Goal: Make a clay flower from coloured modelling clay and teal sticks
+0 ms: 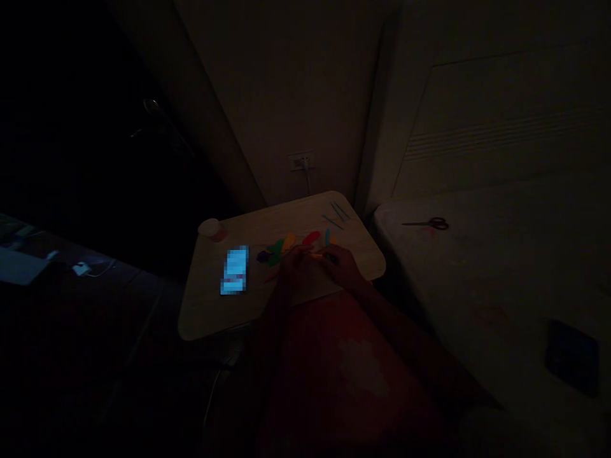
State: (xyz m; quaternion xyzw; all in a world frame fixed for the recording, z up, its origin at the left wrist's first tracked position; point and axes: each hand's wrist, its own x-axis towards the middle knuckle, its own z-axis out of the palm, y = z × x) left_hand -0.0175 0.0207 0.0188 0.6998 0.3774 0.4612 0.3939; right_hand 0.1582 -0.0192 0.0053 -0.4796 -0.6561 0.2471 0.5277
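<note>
Orange strip shows between the hands, which sit close together, their grip too dark to tell.

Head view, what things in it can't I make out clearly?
In the head view:
Lit screen: pixelation hides its content.
Orange piece between the left hand and right hand: the hands and darkness obscure its full shape.
Dark blue object at right: too dim to identify.
Pale slab at far left: cut off by the picture's edge.
</note>
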